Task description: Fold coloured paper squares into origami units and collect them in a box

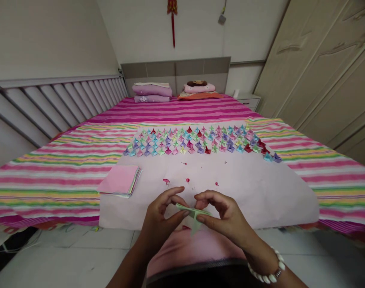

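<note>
Both my hands hold a small folded light green paper piece (pixel 192 213) just in front of the bed's near edge. My left hand (pixel 162 218) pinches its left end between thumb and fingers. My right hand (pixel 224 216), with a white bead bracelet on the wrist, pinches its right side. Beyond my hands a large pale pink sheet (pixel 260 188) lies on the bed. Several rows of small folded paper pieces in many colours (pixel 197 141) are laid out along its far part.
A stack of square coloured papers (pixel 120 181), pink on top, lies at the sheet's left. Tiny red paper scraps (pixel 166 181) dot the sheet. The striped bedspread (pixel 65 160) covers the bed; folded bedding (pixel 152 92) sits at the headboard. A wardrobe (pixel 326 72) stands to the right.
</note>
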Demonstrator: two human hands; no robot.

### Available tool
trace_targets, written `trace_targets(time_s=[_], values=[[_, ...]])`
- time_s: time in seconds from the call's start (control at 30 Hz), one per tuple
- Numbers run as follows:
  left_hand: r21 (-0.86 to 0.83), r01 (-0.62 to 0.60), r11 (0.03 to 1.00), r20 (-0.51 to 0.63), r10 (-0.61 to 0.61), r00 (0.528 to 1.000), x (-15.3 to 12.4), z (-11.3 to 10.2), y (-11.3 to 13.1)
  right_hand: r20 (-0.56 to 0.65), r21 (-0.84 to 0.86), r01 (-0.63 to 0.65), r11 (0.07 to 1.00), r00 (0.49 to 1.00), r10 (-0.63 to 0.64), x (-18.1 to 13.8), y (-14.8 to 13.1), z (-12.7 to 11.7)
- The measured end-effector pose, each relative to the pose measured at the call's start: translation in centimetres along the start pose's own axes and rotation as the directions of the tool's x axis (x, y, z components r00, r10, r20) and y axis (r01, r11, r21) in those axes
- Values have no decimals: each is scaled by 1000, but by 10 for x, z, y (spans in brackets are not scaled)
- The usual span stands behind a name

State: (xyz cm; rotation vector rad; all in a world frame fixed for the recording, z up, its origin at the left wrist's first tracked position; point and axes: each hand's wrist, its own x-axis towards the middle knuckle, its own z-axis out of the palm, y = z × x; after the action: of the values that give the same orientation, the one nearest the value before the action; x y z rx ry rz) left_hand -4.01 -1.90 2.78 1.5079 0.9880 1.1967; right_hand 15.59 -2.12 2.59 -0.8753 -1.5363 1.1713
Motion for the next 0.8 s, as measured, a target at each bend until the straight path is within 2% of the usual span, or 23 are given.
trace_targets(time_s=[0.13,0.27,0.43,0.53,0.63,0.8], values=[[-128,60,990,10,-60,998,2,1,-2,-8,-7,-16,1000,1000,16,1,-1,4],[-241,136,961,-32,-148,989,4,5,-3,-3,30,-31,999,1000,31,2,0,4],[-307,165,937,-116,-209,971,7,7,-4,62,34,7,999,998,-9,0,3,0],[-318,180,931,-110,-225,968,8,8,-5,27,29,-28,999,999,28,-1,4,2],[-333,186,924,-87,-227,970,7,9,-6,-25,185,-130,974,990,136,0,3,6],[-371,176,912,-55,-211,976,5,9,-8,-52,426,-233,874,958,281,3,5,14]])
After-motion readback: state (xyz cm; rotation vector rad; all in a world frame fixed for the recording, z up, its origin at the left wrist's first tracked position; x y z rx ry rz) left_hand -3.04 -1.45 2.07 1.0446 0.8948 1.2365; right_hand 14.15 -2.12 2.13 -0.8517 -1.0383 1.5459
